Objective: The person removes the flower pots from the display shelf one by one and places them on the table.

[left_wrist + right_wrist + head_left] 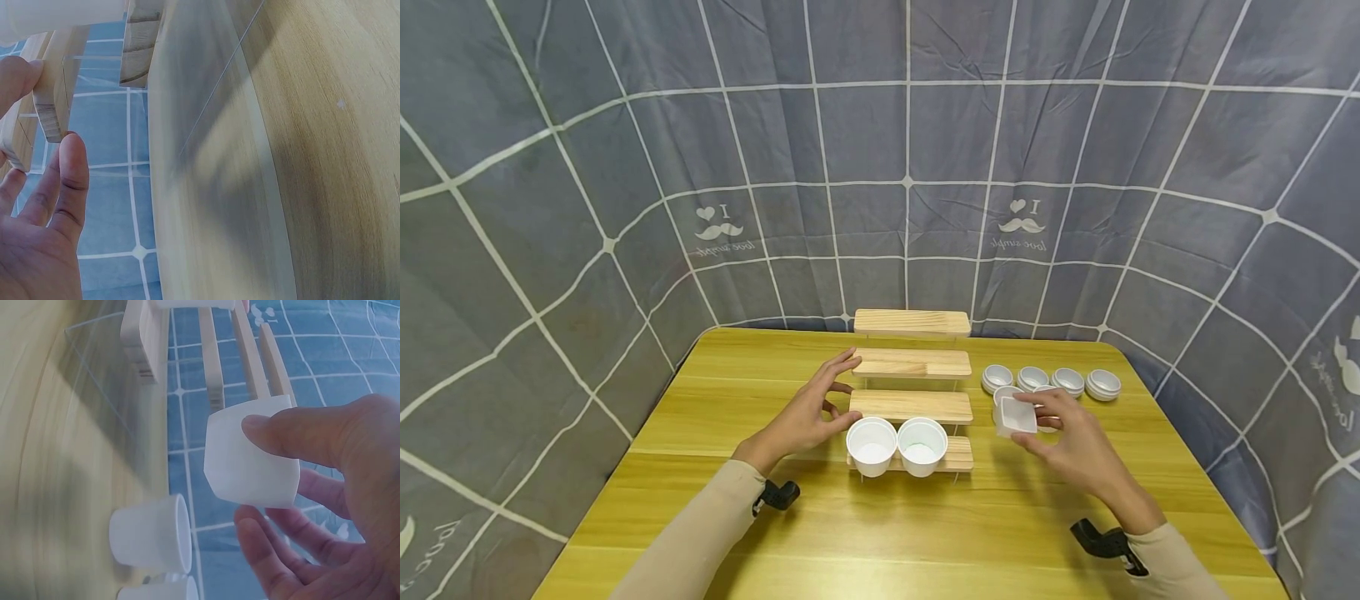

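A small white square cup [1018, 416] is pinched between the thumb and fingers of my right hand [1078, 446], held right of the stand. In the right wrist view its side [250, 456] faces the camera, thumb on one side and fingertips on the other. My left hand [801, 421] holds the left end of a tiered wooden stand [912, 406]. In the left wrist view the thumb and a fingertip meet one of its boards [55, 94] at the end. On the lowest tier stand two round white cups, a left one [872, 446] and a right one [922, 446], side by side.
Stacks of small round white cups line the right rear of the table: one stack [997, 378], another [1033, 378], a third [1067, 382] and one at the far right [1103, 384]. More cups sit behind my right hand. A grey checked curtain [865, 150] surrounds the wooden table [850, 542].
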A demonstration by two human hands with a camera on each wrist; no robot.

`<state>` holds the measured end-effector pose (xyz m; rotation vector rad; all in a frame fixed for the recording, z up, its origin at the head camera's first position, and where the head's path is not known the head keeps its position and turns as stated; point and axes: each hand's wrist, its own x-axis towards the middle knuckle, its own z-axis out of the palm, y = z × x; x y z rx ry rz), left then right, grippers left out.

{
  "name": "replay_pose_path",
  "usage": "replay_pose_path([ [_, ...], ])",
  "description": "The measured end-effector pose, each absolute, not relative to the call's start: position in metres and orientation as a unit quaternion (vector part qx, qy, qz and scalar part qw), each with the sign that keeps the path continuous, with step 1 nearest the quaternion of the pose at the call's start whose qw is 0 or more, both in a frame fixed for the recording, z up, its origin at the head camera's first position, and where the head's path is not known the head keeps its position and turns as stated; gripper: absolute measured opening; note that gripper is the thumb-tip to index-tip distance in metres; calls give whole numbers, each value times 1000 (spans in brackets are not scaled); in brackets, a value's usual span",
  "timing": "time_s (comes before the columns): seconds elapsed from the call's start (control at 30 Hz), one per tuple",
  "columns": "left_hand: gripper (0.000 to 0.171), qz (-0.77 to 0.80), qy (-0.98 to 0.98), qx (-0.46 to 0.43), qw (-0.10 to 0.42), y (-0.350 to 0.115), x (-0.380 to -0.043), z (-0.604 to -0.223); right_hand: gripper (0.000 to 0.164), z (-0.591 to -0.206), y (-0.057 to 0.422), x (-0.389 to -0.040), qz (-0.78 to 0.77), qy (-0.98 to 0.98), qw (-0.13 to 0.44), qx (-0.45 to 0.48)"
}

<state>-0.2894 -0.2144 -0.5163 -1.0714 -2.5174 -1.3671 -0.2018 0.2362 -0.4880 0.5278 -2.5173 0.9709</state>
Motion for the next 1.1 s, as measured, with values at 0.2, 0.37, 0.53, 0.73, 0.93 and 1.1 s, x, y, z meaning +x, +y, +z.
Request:
replay_pose_path([
  [0.2, 92, -448, -822, -350, 42, -215, -289, -517, 59, -489, 243, -204, 340, -900, 202, 182],
  [0.37, 92, -448, -822, -349, 40, -215, -289, -518, 59, -490, 248, -205, 335, -906, 197, 167],
  [0.53, 92, -448, -822, -349, 41, -214, -289, -516, 58, -490, 253, -206, 337, -908, 195, 157],
  [0.73, 92, -447, -823, -349, 39, -215, -289, -515, 57, -491, 260, -209, 345, -906, 194, 152],
  [0.93, 92, -445, -824, -348, 38, -215, -290, -514, 58, -493, 268, -212, 341, -907, 201, 146],
  [1.1, 92, -445, -823, -350, 38, -215, -290, -514, 58, -492, 275, -213, 340, -906, 207, 143],
])
